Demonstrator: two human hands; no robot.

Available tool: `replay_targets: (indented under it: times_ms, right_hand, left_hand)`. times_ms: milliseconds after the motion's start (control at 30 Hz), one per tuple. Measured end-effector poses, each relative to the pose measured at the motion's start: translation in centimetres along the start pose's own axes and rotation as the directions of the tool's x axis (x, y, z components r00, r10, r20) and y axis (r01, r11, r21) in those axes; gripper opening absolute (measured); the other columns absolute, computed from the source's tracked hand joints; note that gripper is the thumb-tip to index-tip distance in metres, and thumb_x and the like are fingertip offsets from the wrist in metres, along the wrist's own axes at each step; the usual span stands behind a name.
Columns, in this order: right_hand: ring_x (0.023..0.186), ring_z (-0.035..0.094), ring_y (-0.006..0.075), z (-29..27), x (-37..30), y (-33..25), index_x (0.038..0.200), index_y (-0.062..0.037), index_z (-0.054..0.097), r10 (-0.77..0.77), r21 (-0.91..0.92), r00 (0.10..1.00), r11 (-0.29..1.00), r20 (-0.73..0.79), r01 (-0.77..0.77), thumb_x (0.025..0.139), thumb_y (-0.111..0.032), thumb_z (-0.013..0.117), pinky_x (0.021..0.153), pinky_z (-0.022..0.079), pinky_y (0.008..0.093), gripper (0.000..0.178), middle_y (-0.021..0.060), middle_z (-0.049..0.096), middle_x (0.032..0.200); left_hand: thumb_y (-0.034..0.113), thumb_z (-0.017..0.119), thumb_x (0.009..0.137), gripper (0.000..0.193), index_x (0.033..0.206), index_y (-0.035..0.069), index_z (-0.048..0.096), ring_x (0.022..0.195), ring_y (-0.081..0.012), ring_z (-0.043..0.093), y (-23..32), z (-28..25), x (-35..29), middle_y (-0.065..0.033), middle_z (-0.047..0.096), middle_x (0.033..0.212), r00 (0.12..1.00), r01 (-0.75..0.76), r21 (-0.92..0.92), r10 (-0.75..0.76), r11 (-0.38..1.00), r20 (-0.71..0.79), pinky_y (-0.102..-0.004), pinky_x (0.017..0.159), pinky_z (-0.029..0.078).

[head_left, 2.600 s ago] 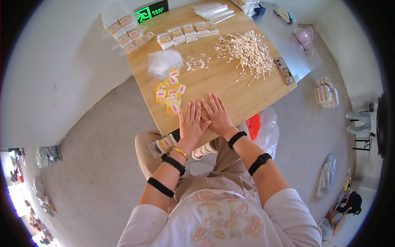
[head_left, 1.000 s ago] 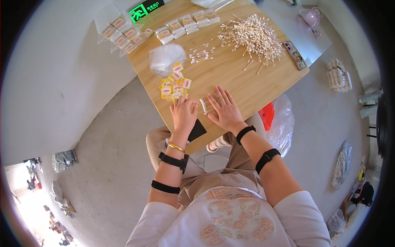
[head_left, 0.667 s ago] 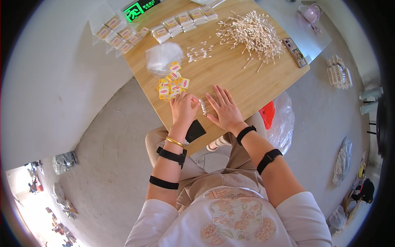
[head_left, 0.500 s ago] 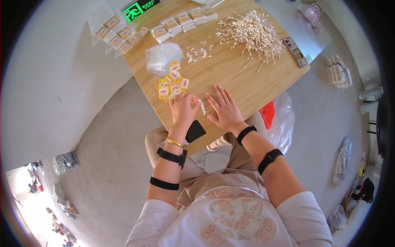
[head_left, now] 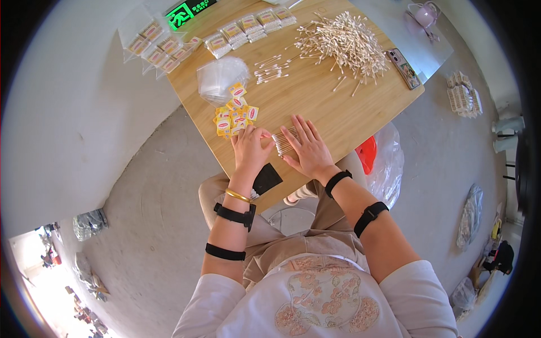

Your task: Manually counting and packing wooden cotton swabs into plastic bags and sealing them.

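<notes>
A flat row of cotton swabs (head_left: pixel 284 142) lies side by side on the wooden table (head_left: pixel 315 107). My right hand (head_left: pixel 308 151) rests flat over its right part, fingers stretched out. At the row's left ends, my left hand (head_left: pixel 251 151) has curled fingers, thumb and index drawn together; whatever is between them is too small to make out. Just beyond the left hand is a loose heap of yellow and white printed cards (head_left: pixel 238 117). A stack of clear plastic bags (head_left: pixel 221 79) lies behind the cards.
A large pile of loose cotton swabs (head_left: pixel 345 46) covers the far right, with a smaller group (head_left: pixel 271 72) left of it. Packed swab bags (head_left: pixel 249 29) line the far edge. A phone (head_left: pixel 404 69) lies at the right edge; a black pad (head_left: pixel 267 179) sits near my left wrist.
</notes>
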State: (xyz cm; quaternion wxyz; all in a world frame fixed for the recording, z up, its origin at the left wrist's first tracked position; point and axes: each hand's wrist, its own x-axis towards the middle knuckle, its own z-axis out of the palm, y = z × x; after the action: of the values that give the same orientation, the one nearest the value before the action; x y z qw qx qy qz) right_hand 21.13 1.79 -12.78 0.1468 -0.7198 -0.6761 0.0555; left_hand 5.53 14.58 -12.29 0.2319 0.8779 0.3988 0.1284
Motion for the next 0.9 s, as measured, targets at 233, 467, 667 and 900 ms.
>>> replay_targets:
  times_ms: [233, 467, 667, 900]
  right_hand:
    - [0.148, 0.020, 0.0355, -0.09, -0.12, 0.16, 0.152, -0.0159, 0.033, 0.001, 0.002, 1.000, 1.000, -0.005, -0.001, 0.090, -0.050, 0.056, 0.122, 0.016, 0.0457, 0.074, 0.0221, 0.022, 0.158]
    - [0.148, 0.021, 0.0357, 0.02, -0.08, 0.11, 0.152, -0.0156, 0.033, 0.002, 0.010, 1.000, 1.000, -0.003, -0.002, 0.090, -0.050, 0.056, 0.122, 0.017, 0.0457, 0.074, 0.0224, 0.023, 0.158]
    - [0.148, 0.021, 0.0359, -0.09, -0.09, 0.21, 0.152, -0.0153, 0.033, -0.001, 0.010, 1.000, 1.000, -0.007, 0.001, 0.090, -0.049, 0.057, 0.122, 0.017, 0.0459, 0.074, 0.0226, 0.023, 0.158]
    - [0.148, 0.021, 0.0360, 0.03, -0.11, 0.19, 0.152, -0.0154, 0.032, 0.002, 0.010, 1.000, 1.000, -0.012, -0.002, 0.090, -0.049, 0.057, 0.122, 0.016, 0.0461, 0.075, 0.0224, 0.023, 0.158]
  left_hand:
    - [0.026, 0.082, 0.072, 0.026, 0.090, 0.020, 0.065, 0.098, -0.0238, 0.056, 0.40, -0.17, -0.20, 0.0000, 0.058, 0.098, 1.000, -0.012, 0.005, 0.012, 1.000, 0.012, -0.0405, 0.091, 0.037]
    - [0.025, 0.082, 0.071, 0.030, 0.094, 0.019, 0.063, 0.099, -0.0245, 0.055, 0.55, -0.47, -0.35, -0.0002, 0.058, 0.100, 0.999, -0.023, 0.005, 0.023, 1.000, 0.023, -0.0414, 0.091, 0.037]
    - [0.024, 0.083, 0.070, 0.036, 0.099, 0.019, 0.062, 0.104, -0.0244, 0.054, 0.58, -0.78, -0.69, -0.0001, 0.058, 0.103, 0.998, -0.059, -0.006, 0.059, 0.998, 0.031, -0.0424, 0.093, 0.036]
    - [0.024, 0.082, 0.070, 0.038, 0.101, 0.018, 0.062, 0.105, -0.0222, 0.053, 0.76, -0.58, -0.75, 0.0008, 0.056, 0.102, 0.999, -0.035, 0.014, 0.035, 0.999, 0.031, -0.0417, 0.094, 0.035]
